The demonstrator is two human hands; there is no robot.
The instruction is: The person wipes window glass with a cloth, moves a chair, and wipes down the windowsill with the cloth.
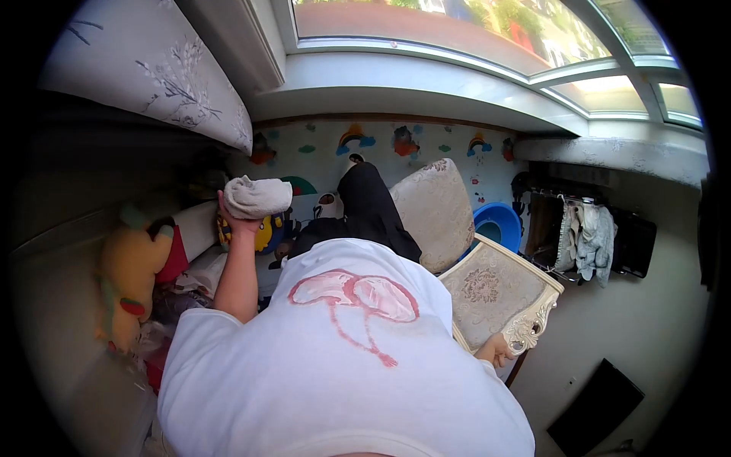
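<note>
1. Head cam: your L hand (241, 222) grasps a wadded cloth (259, 198), far L, long axis approx. L–R.
2. Your R hand (496, 350) is clenched on the chair back (483, 291), at its carved frame (534, 324), near R.
3. Chair back lies R of & nearer than cloth, well apart; R hand's the closer one, touching.
4. Seat (434, 209) just beyond it, w/ tub (509, 217) R of seat.
</note>
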